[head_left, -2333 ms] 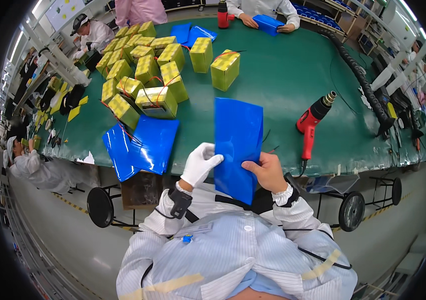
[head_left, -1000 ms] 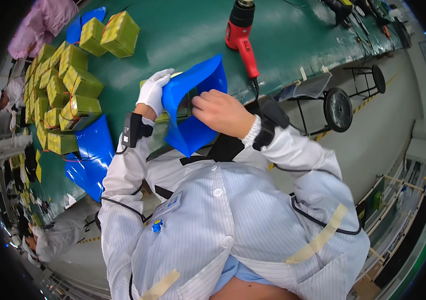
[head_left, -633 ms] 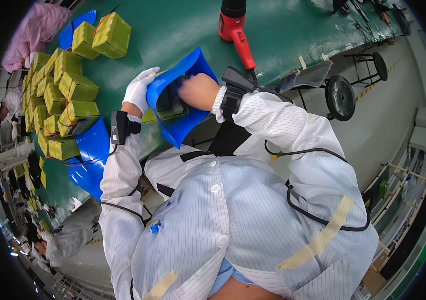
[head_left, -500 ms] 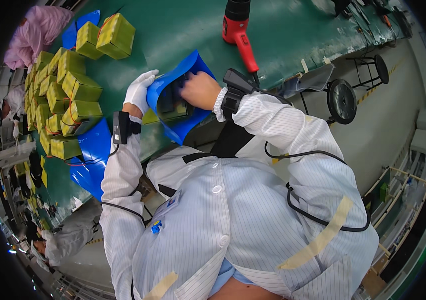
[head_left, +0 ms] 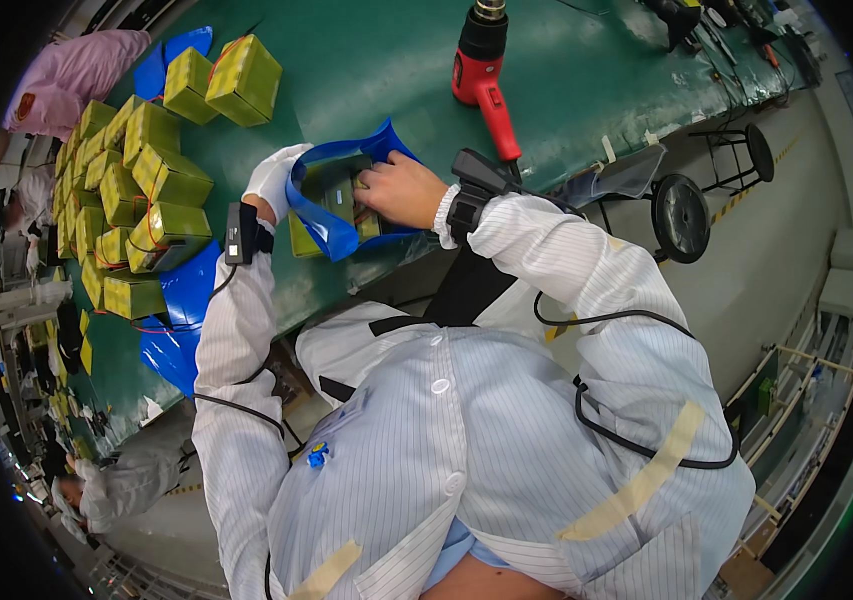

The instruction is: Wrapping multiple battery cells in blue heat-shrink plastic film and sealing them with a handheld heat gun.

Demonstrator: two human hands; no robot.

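Touching a blue sleeve (head_left: pixel 338 240), gloved left fingers (head_left: pixel 291 156), bare right fingers (head_left: pixel 374 182) curled inside, both grasps unclear

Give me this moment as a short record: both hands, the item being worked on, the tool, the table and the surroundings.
Left hand: white-gloved left hand, against the blue sleeve on its left side
Right hand: bare right hand, fingers at the sleeve's opening; exact hold unclear
Item: sleeve mouth spread open; a yellow-green block partly visible at its lower left
Tool: red-and-black heat gun, lying on the table
Table: green table, with clustered yellow-green boxes and loose blue sheets
Surroundings: round black stool
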